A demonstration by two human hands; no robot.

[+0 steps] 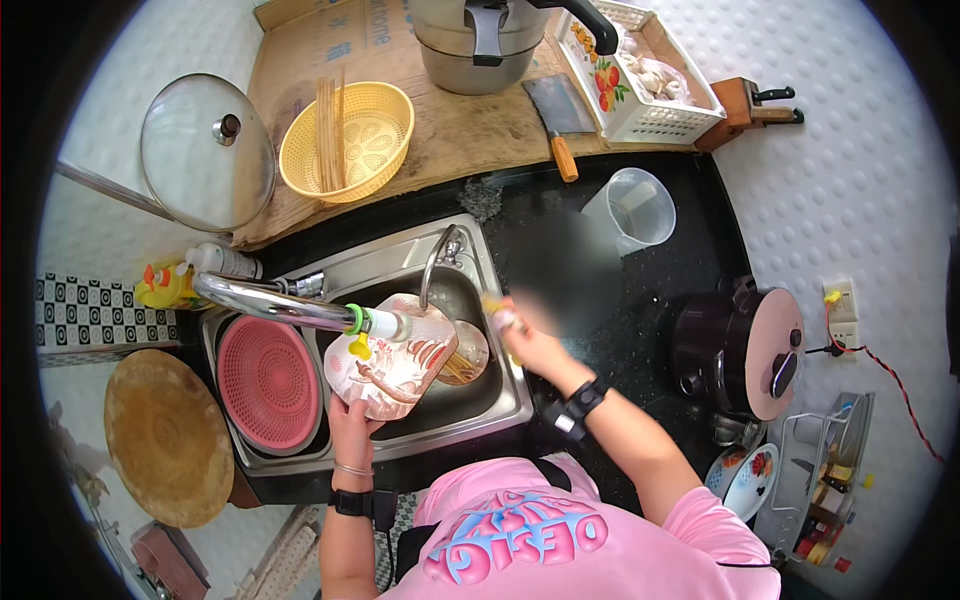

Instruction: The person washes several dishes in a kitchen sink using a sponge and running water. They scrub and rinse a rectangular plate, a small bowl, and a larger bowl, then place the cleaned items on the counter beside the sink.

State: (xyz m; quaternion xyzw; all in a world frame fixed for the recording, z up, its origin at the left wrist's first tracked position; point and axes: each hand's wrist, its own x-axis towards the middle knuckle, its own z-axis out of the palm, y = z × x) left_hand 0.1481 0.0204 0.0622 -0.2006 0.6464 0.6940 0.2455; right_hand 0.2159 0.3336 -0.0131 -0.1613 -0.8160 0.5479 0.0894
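My left hand [352,431] grips the near edge of a patterned dish [390,356], tilted over the right sink basin. Water seems to run onto it from a chrome faucet [270,300] with a green clamp and yellow tap. Beneath the dish, a bowl [465,352] with chopsticks lies in the basin [450,412]. My right hand [532,345], to the right of the sink, is closed around a small yellowish thing [502,311], too blurred to name.
A pink plastic colander [268,382] fills the left basin. Behind the sink are a yellow basket [382,142] with chopsticks and a cleaver [559,112]. To the right stand a plastic measuring jug [637,210] and an electric pressure cooker [720,352]. A round wooden board [169,439] stands left.
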